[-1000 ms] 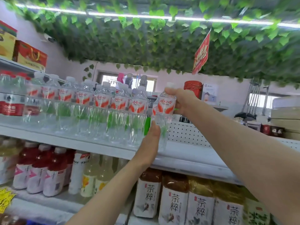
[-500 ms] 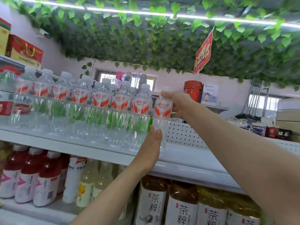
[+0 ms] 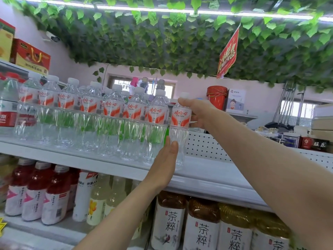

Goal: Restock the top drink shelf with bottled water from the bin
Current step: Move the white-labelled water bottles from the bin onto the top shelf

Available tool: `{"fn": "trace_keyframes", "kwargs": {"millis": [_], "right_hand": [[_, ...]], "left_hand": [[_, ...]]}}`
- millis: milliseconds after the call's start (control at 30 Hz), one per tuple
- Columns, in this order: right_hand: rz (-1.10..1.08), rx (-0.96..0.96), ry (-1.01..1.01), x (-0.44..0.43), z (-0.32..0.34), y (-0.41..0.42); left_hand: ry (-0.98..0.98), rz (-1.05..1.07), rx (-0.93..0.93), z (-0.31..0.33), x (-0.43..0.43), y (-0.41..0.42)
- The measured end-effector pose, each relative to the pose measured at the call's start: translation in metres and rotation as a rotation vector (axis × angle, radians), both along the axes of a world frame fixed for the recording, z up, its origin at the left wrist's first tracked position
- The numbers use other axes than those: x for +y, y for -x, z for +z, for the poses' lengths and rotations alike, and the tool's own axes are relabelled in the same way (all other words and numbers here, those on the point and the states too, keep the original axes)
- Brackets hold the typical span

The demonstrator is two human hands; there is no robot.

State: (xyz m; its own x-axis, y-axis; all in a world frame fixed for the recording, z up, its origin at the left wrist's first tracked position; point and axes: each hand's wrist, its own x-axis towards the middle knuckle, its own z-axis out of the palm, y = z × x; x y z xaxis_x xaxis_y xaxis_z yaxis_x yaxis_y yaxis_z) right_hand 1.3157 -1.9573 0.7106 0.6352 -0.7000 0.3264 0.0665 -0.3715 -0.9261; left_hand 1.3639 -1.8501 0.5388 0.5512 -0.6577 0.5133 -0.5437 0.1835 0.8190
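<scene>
Nearest the lens, lower shelf: 4 tea bottles (image 3: 201,230), brown-to-gold liquid, white paper-look labels; further left, 3 red drink bottles (image 3: 36,192) in the front rank with grey ribbed caps, 1 white opaque bottle (image 3: 84,192), 2 pale yellow ones (image 3: 97,204).

Above that, both hands on 1 water bottle (image 3: 180,116): clear ribbed plastic, white cap, red-and-white label. Left hand (image 3: 166,159) has fingers close to straight, thumb laid flat on the bottle's lower body, pressing rather than wrapping. Right hand (image 3: 200,112) grips the shoulder and label zone, thumb hooked over by the neck, fingers curled round the far side.

Bottle is upright at the right end of the front row on the top shelf (image 3: 207,168), white painted metal. Base at shelf level; can't tell if fully seated. Just beside its neighbour.

Front row (image 3: 111,112): 7 matching bottles, more caps behind, uncounted.

Behind: white perforated back panel (image 3: 203,145), 1 stack of red buckets (image 3: 216,95), 1 red hanging banner (image 3: 228,53), green leaf vines (image 3: 180,42) across the ceiling.
</scene>
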Motion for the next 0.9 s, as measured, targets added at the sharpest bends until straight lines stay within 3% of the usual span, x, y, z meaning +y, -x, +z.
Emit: {"fn": "trace_keyframes", "kwargs": {"millis": [533,800,900], "right_hand": [[0.019,-0.06,0.015,-0.004,-0.004,-0.004],[0.032,0.028,0.115,0.005,-0.006,0.026],[-0.026,0.099,0.265,0.003,-0.008,0.056]], "left_hand": [[-0.027,0.002,-0.041,-0.004,0.0,-0.003],[-0.052,0.078,-0.01,0.009,0.004,0.013],[-0.022,0.174,-0.035,0.021,0.009,0.028]]}}
